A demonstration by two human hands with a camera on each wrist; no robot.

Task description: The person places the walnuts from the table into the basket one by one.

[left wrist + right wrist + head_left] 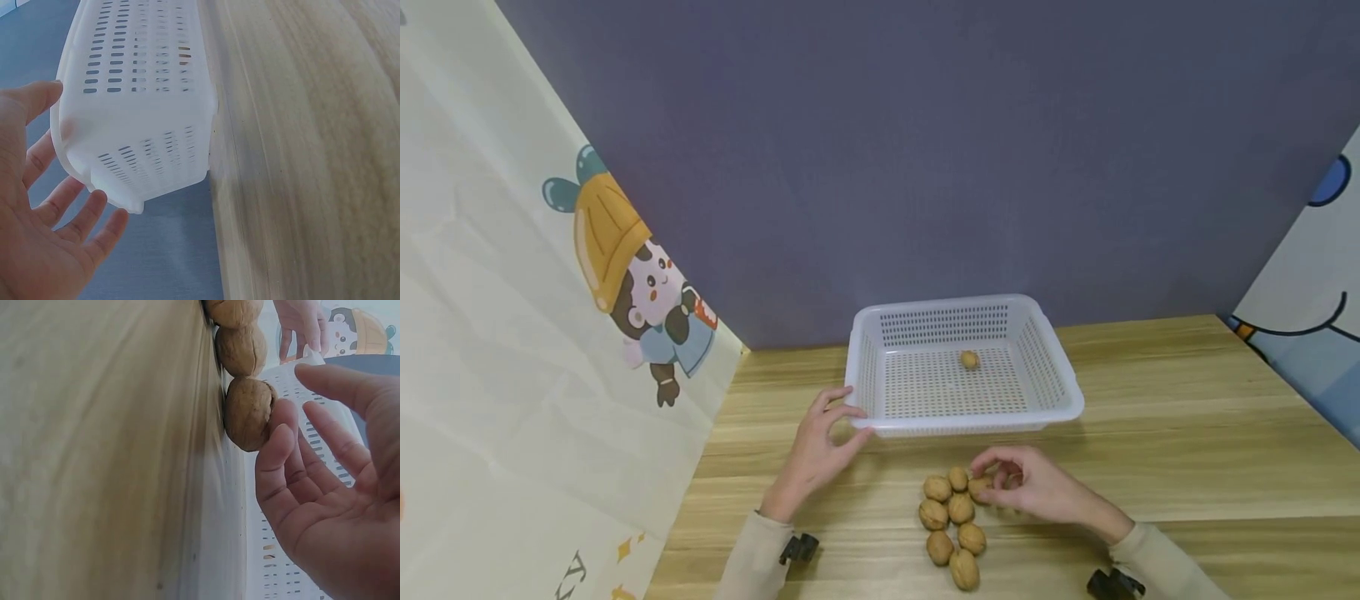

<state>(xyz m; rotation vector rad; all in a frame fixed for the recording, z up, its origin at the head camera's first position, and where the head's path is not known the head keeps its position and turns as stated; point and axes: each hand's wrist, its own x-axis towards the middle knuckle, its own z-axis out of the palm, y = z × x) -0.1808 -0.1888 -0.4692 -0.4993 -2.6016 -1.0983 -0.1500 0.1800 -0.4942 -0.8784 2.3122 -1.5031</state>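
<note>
My left hand (820,450) is at the near left corner of a white plastic basket (1060,400), its spread fingers and thumb touching the rim. From the left wrist, the same hand (50,219) shows loosely bent fingers along that corner. My right hand (1037,487) reaches the walnut (979,488) at the far right of a small group on the table. In the right wrist view, fingertips touch the side of that walnut (249,415), while the thumb stands apart from it. One walnut (970,359) lies inside the basket.
Several walnuts (961,508) sit close together in front of the basket on the wood-grain table (1150,467). A dark blue-grey panel (962,167) rises behind the basket. A white sheet with a cartoon figure (655,292) hangs along the left side.
</note>
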